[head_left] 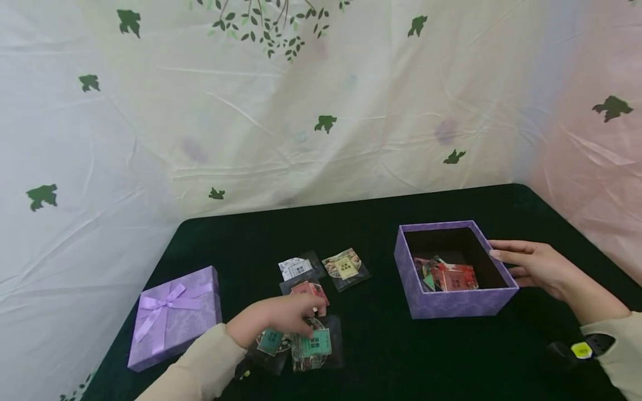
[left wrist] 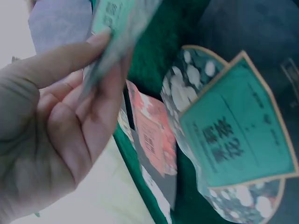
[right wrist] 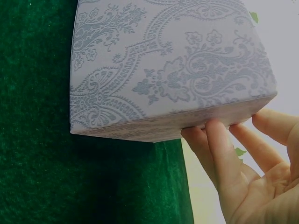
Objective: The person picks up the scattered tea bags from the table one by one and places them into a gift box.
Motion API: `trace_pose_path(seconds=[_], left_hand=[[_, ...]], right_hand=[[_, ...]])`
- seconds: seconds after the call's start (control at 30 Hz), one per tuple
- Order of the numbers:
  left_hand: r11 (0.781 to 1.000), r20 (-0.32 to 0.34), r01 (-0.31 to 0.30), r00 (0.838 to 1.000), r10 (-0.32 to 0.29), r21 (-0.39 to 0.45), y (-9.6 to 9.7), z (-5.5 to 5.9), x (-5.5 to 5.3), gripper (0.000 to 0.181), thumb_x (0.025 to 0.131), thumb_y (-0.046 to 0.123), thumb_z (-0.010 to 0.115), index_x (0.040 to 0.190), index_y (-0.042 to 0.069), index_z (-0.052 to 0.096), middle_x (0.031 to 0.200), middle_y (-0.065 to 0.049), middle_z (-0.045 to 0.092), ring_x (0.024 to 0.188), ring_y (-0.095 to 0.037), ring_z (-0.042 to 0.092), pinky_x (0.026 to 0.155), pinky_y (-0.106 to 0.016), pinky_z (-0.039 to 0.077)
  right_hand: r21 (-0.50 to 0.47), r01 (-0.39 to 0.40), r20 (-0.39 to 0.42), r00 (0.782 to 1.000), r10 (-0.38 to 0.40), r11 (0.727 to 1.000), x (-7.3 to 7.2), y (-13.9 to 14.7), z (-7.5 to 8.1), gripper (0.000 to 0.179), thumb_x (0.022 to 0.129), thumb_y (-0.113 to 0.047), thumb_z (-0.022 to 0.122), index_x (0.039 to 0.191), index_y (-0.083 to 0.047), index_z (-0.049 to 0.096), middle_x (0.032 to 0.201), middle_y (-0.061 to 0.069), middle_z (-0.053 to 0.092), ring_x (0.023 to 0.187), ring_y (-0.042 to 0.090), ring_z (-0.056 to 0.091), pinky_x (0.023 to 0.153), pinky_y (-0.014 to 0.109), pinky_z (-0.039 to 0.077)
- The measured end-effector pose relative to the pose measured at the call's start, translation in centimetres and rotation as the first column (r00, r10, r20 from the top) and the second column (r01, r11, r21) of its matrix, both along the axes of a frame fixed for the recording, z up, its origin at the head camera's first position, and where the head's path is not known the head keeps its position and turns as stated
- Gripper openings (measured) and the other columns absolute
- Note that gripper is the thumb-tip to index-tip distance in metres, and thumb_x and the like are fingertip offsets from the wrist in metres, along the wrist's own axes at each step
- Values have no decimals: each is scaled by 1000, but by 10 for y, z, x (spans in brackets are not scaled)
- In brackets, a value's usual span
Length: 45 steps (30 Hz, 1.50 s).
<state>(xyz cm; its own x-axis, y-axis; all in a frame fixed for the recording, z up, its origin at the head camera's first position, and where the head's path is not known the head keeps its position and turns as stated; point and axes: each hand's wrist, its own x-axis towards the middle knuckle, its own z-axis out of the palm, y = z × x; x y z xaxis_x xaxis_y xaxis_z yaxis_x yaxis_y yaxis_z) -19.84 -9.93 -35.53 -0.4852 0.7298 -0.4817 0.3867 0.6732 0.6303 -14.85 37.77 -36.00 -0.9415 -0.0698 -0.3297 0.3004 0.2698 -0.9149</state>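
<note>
My left hand (head_left: 281,317) pinches a flat clear sachet with a green label (left wrist: 114,21) between thumb and fingers. Beside it in the left wrist view lies another green-labelled sachet (left wrist: 238,126), and a red-labelled sachet (left wrist: 152,135) sits farther along. In the head view, a white-labelled sachet (head_left: 296,268) and a yellow-labelled sachet (head_left: 346,267) lie beyond that hand. My right hand (head_left: 539,267) touches the right wall of an uncovered purple box (head_left: 453,305) with extended fingertips (right wrist: 219,133). Inside the box are several sachets, a red one (head_left: 455,277) on top.
A purple lid with a ribbon bow (head_left: 175,312) lies at the left of the dark green tabletop (head_left: 381,356). A pale fabric backdrop (head_left: 301,167) with leaf and bird prints stands behind the far edge.
</note>
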Motion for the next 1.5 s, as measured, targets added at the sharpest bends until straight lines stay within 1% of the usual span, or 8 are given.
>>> trace_pose_path(seconds=[0.17,0.43,0.6,0.8,1.0,1.13,1.27,1.5], left_hand=[[995,144,-75,987,65,68,-13,-5,-5,23,88,4,62,108,9,53,103,-7,64,95,-21,63,79,-34,53],[972,216,-126,973,83,197,-23,-16,-8,18,91,3,54,109,2,52,81,-1,58,72,-11,53,67,-25,45],[940,317,-213,940,124,266,-23,-20,-7,15,92,2,51,106,3,48,74,3,48,57,-7,40,57,-20,38],[858,437,-392,870,229,331,-20,-26,-2,20,93,2,49,112,3,45,81,3,52,56,-6,38,53,-19,34],[750,467,-556,803,371,358,-13,-38,4,28,94,2,45,121,-2,41,92,-2,54,81,-10,54,70,-26,47],[693,508,-614,763,399,377,-9,-37,9,31,94,2,44,124,-4,39,112,-14,59,102,-19,61,90,-39,51],[641,560,-656,728,396,398,-1,-34,13,32,94,1,42,124,-4,35,123,-20,55,109,-23,60,96,-43,48],[588,573,-705,690,442,397,22,-22,17,33,94,0,40,126,-3,32,127,-24,49,115,-29,56,100,-47,44]], right_hand=[[10,-3,-2,1000,3,1000,0,-1,-3,22,98,-30,52,98,-50,61,100,-18,66,90,14,69,78,37,57],[17,-4,-13,1000,5,1000,1,-1,-6,21,98,-30,53,99,-50,61,100,-17,66,90,15,69,78,37,57],[7,-9,-23,1000,9,1000,1,0,-8,22,98,-30,52,98,-50,61,98,-19,66,89,14,69,77,37,57],[13,1,-45,999,0,1000,1,1,-10,22,98,-30,53,97,-50,61,98,-19,65,88,14,69,76,37,57],[12,4,-43,999,-3,1000,0,2,-11,21,98,-31,53,96,-50,61,97,-19,65,87,13,69,76,37,57],[10,3,-31,1000,-2,1000,-1,2,-13,20,97,-32,53,96,-50,61,98,-19,65,88,13,69,77,37,57],[13,6,-27,1000,-6,1000,-2,3,-14,19,97,-33,53,96,-50,61,98,-18,64,88,13,69,77,37,57],[22,9,-52,999,-8,1000,-3,3,-15,19,97,-33,54,95,-50,61,97,-17,66,86,14,70,76,37,57]])
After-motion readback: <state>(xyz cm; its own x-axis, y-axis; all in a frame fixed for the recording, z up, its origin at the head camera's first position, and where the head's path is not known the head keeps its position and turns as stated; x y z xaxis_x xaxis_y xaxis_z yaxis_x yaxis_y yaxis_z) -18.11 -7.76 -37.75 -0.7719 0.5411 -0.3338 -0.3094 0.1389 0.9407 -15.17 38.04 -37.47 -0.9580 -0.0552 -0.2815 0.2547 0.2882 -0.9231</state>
